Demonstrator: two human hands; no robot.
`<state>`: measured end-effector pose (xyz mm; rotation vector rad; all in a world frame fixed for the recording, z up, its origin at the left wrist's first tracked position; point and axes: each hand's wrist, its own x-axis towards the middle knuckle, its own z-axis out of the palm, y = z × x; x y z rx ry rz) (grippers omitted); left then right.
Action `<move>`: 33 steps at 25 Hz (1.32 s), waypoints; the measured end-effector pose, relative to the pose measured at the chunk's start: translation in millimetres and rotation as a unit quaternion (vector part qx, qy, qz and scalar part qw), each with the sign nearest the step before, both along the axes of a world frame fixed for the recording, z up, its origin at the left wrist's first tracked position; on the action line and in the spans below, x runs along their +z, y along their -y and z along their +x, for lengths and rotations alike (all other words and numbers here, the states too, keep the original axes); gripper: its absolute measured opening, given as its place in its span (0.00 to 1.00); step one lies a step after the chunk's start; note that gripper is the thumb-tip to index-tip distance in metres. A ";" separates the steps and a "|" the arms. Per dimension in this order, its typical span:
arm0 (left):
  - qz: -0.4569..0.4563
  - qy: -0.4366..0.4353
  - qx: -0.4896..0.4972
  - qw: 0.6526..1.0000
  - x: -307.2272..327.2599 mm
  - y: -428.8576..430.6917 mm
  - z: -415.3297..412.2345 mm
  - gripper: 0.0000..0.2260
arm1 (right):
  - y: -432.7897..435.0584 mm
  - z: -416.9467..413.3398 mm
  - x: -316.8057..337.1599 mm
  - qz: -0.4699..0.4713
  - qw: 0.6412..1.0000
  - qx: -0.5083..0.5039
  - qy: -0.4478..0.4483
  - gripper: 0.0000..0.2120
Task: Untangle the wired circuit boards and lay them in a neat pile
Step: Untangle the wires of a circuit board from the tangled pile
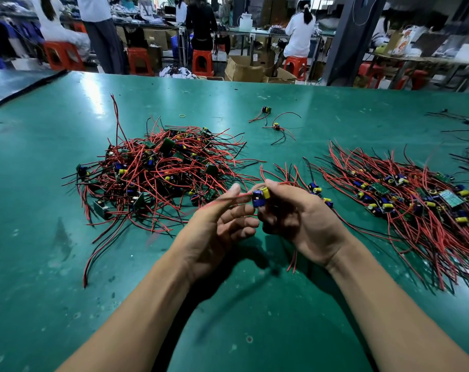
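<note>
My right hand (295,218) curls round a small circuit board (260,197). My left hand (217,229) pinches its red wire (234,197). Left of that board lies the tangled heap (158,170), and right of it the laid-out pile (405,200).

Two forearms (147,304) rise from the bottom edge, uncovered along their whole visible length, with bare skin right up to the wrists. They are slim and smooth and narrow toward the wrists. The left hand (217,226) and the right hand (300,218) are bare as well. Fine creases cross the left palm, and faint fold lines mark both wrists.
</note>
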<state>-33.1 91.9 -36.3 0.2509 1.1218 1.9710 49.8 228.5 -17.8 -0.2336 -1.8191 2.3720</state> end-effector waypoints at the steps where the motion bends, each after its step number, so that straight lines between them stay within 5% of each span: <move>1: -0.009 -0.004 -0.013 1.000 0.2 -0.1 0.3 0.17 | -2.0 1.0 1.1 0.012 1.000 0.003 0.011 0.12; 10: 0.030 -0.019 -0.103 0.994 -5.0 0.9 9.5 0.14 | -9.9 3.0 -2.0 0.050 0.997 0.050 0.038 0.09; 15: 0.010 -0.038 -0.086 0.996 -7.6 -2.1 12.0 0.11 | -8.2 -0.3 -5.0 0.203 0.978 -0.035 0.042 0.06; 28: -0.044 -0.128 -0.020 0.991 -11.3 -3.5 12.9 0.05 | -13.7 -0.8 -9.3 0.213 0.973 -0.085 0.027 0.05; 33: -0.033 -0.105 -0.036 0.993 -8.5 -1.1 9.5 0.07 | -17.1 -0.7 -8.2 0.084 0.993 -0.061 0.058 0.11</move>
